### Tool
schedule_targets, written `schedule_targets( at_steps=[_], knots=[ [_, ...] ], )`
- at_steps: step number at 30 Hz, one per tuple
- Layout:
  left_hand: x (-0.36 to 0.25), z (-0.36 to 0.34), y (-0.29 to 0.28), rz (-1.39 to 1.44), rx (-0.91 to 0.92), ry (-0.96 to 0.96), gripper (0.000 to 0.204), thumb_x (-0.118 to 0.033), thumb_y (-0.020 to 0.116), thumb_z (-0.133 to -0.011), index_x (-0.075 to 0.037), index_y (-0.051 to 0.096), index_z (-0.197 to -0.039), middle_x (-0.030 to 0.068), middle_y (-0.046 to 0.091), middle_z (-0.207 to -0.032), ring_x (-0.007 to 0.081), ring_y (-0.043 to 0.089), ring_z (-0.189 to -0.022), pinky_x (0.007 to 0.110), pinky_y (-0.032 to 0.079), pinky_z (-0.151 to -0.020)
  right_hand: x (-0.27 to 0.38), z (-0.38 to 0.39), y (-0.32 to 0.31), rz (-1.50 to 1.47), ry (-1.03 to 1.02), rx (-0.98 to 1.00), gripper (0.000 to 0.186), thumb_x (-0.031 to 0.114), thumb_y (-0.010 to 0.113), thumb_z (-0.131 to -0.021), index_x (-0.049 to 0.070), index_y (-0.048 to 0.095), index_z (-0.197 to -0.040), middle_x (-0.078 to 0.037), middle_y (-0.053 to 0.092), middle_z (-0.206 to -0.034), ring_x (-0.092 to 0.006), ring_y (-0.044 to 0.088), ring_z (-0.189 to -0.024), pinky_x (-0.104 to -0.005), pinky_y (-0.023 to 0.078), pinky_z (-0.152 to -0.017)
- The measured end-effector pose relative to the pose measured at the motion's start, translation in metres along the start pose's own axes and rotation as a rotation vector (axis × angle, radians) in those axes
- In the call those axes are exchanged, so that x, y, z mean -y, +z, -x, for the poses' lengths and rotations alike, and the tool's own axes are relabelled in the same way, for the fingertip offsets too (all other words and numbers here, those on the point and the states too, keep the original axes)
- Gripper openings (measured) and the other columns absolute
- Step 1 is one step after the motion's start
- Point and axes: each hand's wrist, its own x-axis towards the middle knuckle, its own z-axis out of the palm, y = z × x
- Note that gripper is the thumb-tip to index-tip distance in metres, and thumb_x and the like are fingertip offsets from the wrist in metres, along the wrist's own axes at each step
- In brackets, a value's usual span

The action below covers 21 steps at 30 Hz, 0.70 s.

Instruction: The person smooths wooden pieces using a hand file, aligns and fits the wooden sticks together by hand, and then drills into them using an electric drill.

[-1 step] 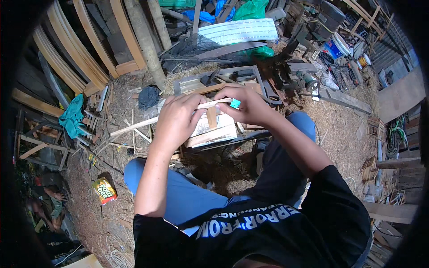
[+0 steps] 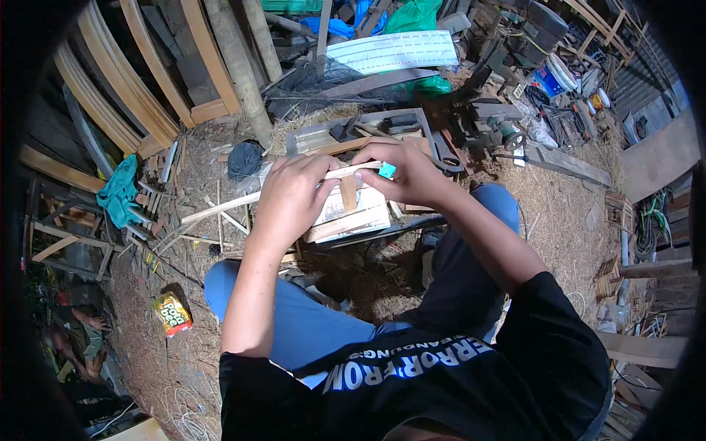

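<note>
A long, thin wooden strip (image 2: 224,208) slants from the lower left up to the right between my hands. My left hand (image 2: 290,192) grips it near the middle, thumb below and fingers over the top. Close to its right end, my right hand (image 2: 393,170) pinches the same strip. A small teal piece (image 2: 387,170) shows at the right hand's fingers; what it is I cannot make out. Under the strip, a short flat wooden piece (image 2: 348,194) points toward me over a low white-topped work surface (image 2: 371,217) with a wooden front edge.
Behind my hands lies a wooden tray (image 2: 301,140) with tools. A rusty machine or vise (image 2: 471,121) stands at the right. Wood shavings cover the ground. Curved wooden frames (image 2: 110,73) lean at far left, beside a teal cloth (image 2: 119,192). Another person (image 2: 84,331) sits at lower left.
</note>
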Motion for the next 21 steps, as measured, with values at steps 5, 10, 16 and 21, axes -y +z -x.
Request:
schedule_targets(
  at_steps=[5, 10, 16, 21],
  knots=[
    [0.002, 0.0, 0.006, 0.011, -0.039, -0.026, 0.019, -0.015, 0.077, -0.092, -0.004, 0.07, -0.105, 0.0161, 0.075, -0.098, 0.0402, 0.071, -0.096, 0.049, 0.054, -0.085, -0.002, 0.0, 0.001, 0.001, 0.021, 0.018, 0.018, 0.013, 0.076, -0.098, 0.002, 0.073, -0.112, -0.01, 0.075, -0.1, -0.0194, 0.071, -0.089, -0.0318, 0.056, -0.07],
    [0.0, 0.0, 0.007, -0.028, -0.089, 0.002, 0.018, -0.016, 0.076, -0.092, -0.004, 0.071, -0.105, 0.0169, 0.075, -0.099, 0.0405, 0.071, -0.095, 0.049, 0.055, -0.084, 0.0, 0.0, 0.001, 0.029, 0.043, 0.015, 0.019, 0.014, 0.077, -0.098, 0.003, 0.072, -0.112, -0.012, 0.075, -0.1, -0.0217, 0.073, -0.09, -0.0326, 0.056, -0.069],
    [-0.005, -0.004, 0.012, -0.096, -0.063, -0.02, 0.019, -0.015, 0.076, -0.092, -0.004, 0.071, -0.106, 0.0147, 0.074, -0.102, 0.0372, 0.07, -0.105, 0.048, 0.052, -0.094, -0.003, -0.001, 0.001, 0.117, -0.018, -0.028, 0.019, 0.014, 0.076, -0.098, 0.002, 0.069, -0.111, -0.013, 0.075, -0.098, -0.0256, 0.072, -0.087, -0.0354, 0.056, -0.067],
    [-0.009, -0.012, 0.012, -0.094, -0.258, 0.169, 0.019, -0.01, 0.079, -0.088, -0.004, 0.071, -0.104, 0.0123, 0.073, -0.105, 0.0369, 0.068, -0.105, 0.046, 0.051, -0.096, -0.011, 0.001, -0.001, 0.169, 0.051, -0.103, 0.018, 0.014, 0.076, -0.099, 0.003, 0.068, -0.11, -0.008, 0.073, -0.092, -0.0181, 0.069, -0.08, -0.0305, 0.053, -0.07]
  ],
)
